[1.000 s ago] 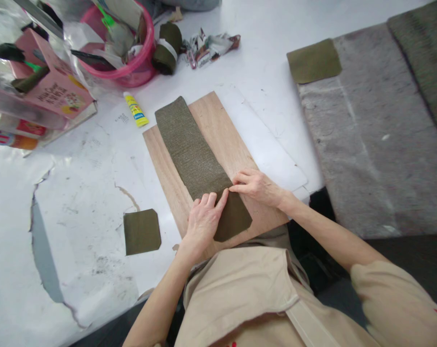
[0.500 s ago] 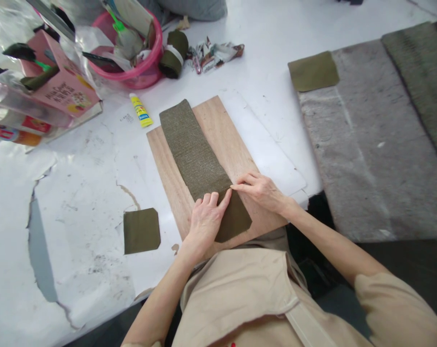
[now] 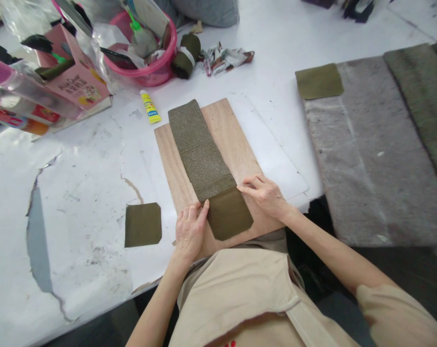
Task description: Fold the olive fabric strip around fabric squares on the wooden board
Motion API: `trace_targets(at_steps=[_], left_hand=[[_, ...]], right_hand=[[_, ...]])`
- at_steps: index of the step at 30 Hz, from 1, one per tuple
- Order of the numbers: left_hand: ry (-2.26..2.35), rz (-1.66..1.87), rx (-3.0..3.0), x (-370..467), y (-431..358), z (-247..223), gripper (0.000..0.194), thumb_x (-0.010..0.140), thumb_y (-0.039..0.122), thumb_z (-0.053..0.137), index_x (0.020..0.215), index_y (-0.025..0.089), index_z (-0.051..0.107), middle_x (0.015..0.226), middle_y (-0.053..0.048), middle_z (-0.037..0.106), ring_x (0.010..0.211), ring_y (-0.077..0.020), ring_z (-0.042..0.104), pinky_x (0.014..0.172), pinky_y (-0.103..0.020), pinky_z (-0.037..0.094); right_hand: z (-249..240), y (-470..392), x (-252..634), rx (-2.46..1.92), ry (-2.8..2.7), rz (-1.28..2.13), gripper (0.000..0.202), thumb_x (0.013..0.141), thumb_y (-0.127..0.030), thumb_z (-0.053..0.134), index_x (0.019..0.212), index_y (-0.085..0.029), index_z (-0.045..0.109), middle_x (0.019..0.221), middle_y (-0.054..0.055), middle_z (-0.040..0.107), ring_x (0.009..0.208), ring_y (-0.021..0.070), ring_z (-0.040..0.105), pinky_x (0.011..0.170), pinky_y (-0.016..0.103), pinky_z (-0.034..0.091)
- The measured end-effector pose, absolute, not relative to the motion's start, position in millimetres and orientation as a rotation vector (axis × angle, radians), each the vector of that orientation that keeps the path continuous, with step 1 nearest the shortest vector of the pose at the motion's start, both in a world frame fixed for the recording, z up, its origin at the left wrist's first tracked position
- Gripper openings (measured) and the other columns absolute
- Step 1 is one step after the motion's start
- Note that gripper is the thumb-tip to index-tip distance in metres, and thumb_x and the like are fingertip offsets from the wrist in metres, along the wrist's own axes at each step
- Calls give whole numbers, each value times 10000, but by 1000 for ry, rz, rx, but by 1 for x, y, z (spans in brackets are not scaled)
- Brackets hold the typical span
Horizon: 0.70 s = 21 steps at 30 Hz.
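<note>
**Two hands at the ends of one seam**

Both edges of the fold line have a hand beside them. The green patch (image 3: 231,212) lies flat between the left hand (image 3: 190,229) and the right hand (image 3: 267,197), its top edge meeting the fuzzy strip (image 3: 200,149), which runs away ahead of both. Under them is a wooden board (image 3: 236,140).

The left hand has its fingers bent and close together, with the thumb reaching out to the patch's upper left corner. The right hand has its thumb tip at the upper right corner and its other fingers curled above; whether either hand truly pinches cloth, I cannot tell.

The patch looks thin, light and fairly smooth, so it would probably skate if pushed from the middle. The strip seems thicker and softer, bendy along its length, with a nap that should give fingertips some bite. Neither looks fragile, though a one-sided tug could skew the edge. The two upper corners seem the best places to take hold, with light, even pressure.

Left of the left hand, another patch (image 3: 143,225) lies on the white surface (image 3: 88,193). Farther ahead of that hand (cap end pointing away) is a yellow tube (image 3: 151,108).
</note>
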<state>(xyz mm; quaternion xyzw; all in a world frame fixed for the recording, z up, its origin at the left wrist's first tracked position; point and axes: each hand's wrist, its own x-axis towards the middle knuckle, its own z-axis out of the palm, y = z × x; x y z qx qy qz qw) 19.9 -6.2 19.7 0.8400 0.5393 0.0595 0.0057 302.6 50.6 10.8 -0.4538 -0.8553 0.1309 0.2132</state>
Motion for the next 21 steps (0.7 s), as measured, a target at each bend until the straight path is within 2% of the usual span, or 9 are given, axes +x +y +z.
trace_targets(at_steps=[3, 8, 14, 21], left_hand=[[1725, 384, 2478, 7, -11, 18, 337, 947, 156, 471, 1256, 196, 599, 1077, -99, 619, 959, -225, 560, 831, -352, 476], [1752, 593, 2270, 8, -10, 21, 251, 953, 176, 477, 1128, 197, 656, 987, -64, 619, 916, -197, 556, 803, -321, 479], [1707, 650, 2295, 25, -4, 23, 230, 956, 201, 499, 1121, 201, 659, 970, -61, 609, 896, -187, 555, 795, -314, 478], [1672, 598, 2377, 34, 1, 23, 235, 949, 190, 499, 1119, 189, 662, 992, -80, 608, 912, -199, 545, 804, -335, 482]], right_hand=[[14, 50, 300, -1356, -2183, 450, 267, 961, -142, 472, 1051, -247, 700, 1056, 56, 644, 1009, 189, 558, 848, 315, 495], [29, 54, 281, -1376, -2225, 555, 133, 932, -194, 565, 1028, -204, 657, 1035, 50, 650, 1000, 193, 572, 866, 326, 473], [38, 68, 266, -1442, -2428, 531, 122, 848, -236, 699, 936, -184, 631, 963, 58, 651, 974, 222, 552, 815, 333, 435], [42, 84, 267, -1452, -2503, 679, 124, 816, -212, 735, 790, -190, 616, 833, 21, 630, 836, 183, 545, 729, 294, 385]])
